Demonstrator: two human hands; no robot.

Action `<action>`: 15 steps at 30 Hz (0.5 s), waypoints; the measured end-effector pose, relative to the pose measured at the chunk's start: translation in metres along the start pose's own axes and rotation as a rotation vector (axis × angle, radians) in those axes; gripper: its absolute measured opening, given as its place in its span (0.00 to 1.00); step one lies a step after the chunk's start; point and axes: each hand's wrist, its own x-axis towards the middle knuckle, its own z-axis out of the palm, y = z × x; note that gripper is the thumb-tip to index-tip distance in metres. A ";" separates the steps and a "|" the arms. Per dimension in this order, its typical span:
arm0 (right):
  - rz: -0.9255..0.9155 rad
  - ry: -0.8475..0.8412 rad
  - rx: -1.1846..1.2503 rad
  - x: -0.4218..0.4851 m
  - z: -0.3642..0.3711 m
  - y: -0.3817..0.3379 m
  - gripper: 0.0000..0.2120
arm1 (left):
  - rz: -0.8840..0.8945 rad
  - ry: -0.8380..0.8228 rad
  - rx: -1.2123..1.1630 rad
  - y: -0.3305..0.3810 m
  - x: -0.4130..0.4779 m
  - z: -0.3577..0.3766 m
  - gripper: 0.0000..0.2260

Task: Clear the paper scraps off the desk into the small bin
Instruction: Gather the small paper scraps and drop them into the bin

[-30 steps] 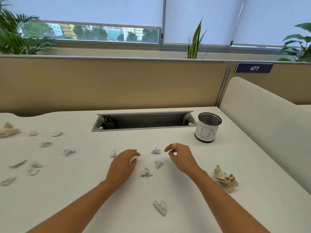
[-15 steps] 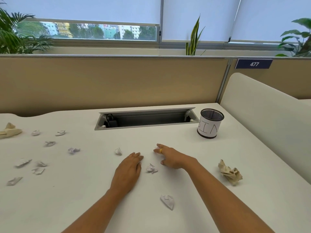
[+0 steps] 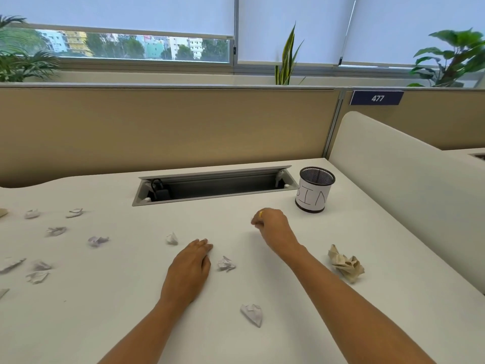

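Note:
The small mesh bin [image 3: 315, 190], wrapped in white paper lettered "BIN", stands at the desk's back right. My right hand [image 3: 271, 225] is curled into a fist just left of and in front of the bin, raised slightly off the desk; what it grips is hidden by the fingers. My left hand [image 3: 190, 269] lies flat, palm down, holding nothing. A white scrap [image 3: 226, 264] sits just right of its fingertips, another scrap [image 3: 172, 238] just left. A third scrap [image 3: 252, 314] lies nearer me. Several blurred scraps [image 3: 55, 231] dot the left side.
A larger crumpled tan paper [image 3: 346, 264] lies right of my right forearm. An open cable tray [image 3: 215, 185] is cut into the desk's back. A beige partition [image 3: 168, 127] backs the desk, and a white side panel [image 3: 393, 185] walls its right edge.
Two scraps that lay between my hands are gone from the desk. My right hand closed over that spot and has moved up and right, nearer the bin. My left hand flattened.

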 end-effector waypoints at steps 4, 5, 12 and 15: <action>-0.222 0.593 0.204 -0.004 -0.027 0.020 0.09 | -0.009 0.001 0.002 0.000 0.000 0.000 0.17; -0.225 0.672 0.211 -0.001 -0.037 0.024 0.09 | -0.007 -0.001 0.004 0.000 0.000 0.000 0.17; 0.079 0.715 0.261 0.025 -0.095 0.046 0.14 | -0.006 -0.009 0.003 0.001 0.000 -0.001 0.17; 0.128 0.649 0.314 0.029 -0.102 0.052 0.13 | 0.001 -0.004 0.007 0.001 0.000 -0.001 0.16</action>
